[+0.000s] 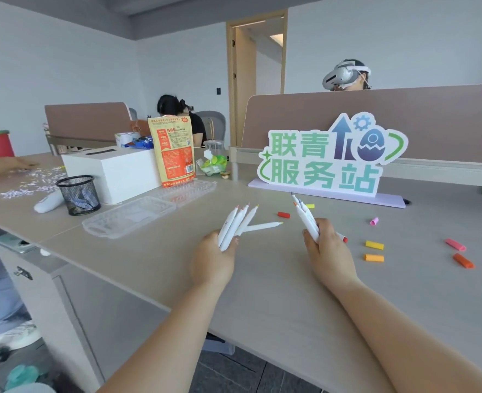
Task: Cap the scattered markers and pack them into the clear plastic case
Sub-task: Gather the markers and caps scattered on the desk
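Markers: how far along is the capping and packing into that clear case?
Done: markers gathered into two bunches. In hand: the left hand grips one uncapped bunch, the right hand the other. Left: caps lie loose on the table, and the clear case lies open with no markers visible inside.

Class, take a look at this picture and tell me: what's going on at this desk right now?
The left hand grips one bunch of uncapped white markers and the right hand grips a second bunch, above the table. Loose caps, among them a red cap, a yellow cap and an orange cap, lie scattered to the right. The clear plastic case lies open on the left; no markers show in it yet.
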`<state>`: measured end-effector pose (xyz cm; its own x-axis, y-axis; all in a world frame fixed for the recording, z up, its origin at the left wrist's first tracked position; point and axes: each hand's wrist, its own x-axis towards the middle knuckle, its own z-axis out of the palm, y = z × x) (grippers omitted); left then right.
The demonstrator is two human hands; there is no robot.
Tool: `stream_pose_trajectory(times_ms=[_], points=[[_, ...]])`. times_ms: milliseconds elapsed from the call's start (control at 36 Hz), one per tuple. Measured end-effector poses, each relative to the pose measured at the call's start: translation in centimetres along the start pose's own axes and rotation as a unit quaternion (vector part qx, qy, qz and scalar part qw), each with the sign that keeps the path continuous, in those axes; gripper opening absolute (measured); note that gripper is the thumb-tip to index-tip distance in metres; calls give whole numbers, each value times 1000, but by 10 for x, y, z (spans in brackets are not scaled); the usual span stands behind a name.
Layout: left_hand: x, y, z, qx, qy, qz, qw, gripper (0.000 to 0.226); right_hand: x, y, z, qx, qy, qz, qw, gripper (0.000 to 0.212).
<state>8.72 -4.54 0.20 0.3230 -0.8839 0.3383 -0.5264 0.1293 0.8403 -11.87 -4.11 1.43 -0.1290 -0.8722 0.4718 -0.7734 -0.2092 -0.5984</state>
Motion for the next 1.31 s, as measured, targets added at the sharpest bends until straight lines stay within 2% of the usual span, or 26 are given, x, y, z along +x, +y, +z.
stream_pose_trajectory(times_ms=[222,333,417,556,806,944,1056,1167,1306], points=[[4,2,-2,-80,12,-4,997,16,1,0,2,-4,6,-8,1000,20],[8,2,-2,-78,17,14,997,10,2,-1,2,4,3,-4,1000,18],[13,0,-3,-66,9,11,998,14,2,-1,2,5,-5,-4,1000,18],[18,-1,-3,-18,-8,-13,1000,12,3,-1,1,17,-11,8,1000,18],[24,-3,0,76,-37,-33,996,24,5,5,0,46,-7,19,999,20],[29,-8,4,161,-59,-30,985,25,6,7,-1,68,-2,27,997,14],[37,-9,6,216,-76,-30,973,27,8,7,-7,82,5,46,996,19],[48,-7,7,273,-104,-28,956,25,30,15,-21,37,20,87,995,21],[64,-9,10,271,-125,-24,954,25,71,37,-27,-124,-68,123,982,21]])
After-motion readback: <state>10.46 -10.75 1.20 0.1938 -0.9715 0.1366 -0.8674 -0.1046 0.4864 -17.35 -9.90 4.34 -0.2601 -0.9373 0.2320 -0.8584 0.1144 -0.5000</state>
